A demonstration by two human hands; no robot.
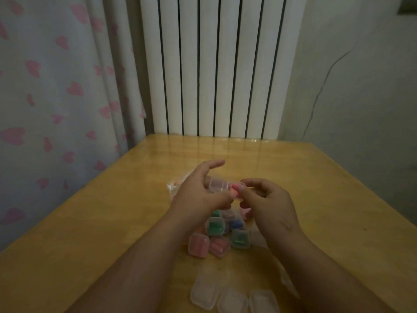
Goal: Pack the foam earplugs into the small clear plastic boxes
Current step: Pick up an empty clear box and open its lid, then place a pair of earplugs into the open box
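My left hand (200,190) holds a small clear plastic box (218,185) above the wooden table (112,222), with its opening turned to the right. My right hand (266,199) pinches a pink foam earplug (235,190) right at the mouth of that box. Below my hands lies a cluster of closed boxes holding earplugs: two pink (198,245), two green (240,239) and a blue one (235,222). Three empty clear boxes (232,299) lie at the near edge. A clear plastic bag (174,185) with an orange earplug shows behind my left hand.
A white ribbed radiator (221,64) stands behind the table's far edge. A curtain with pink hearts (56,98) hangs on the left. A plain wall with a thin cable is on the right.
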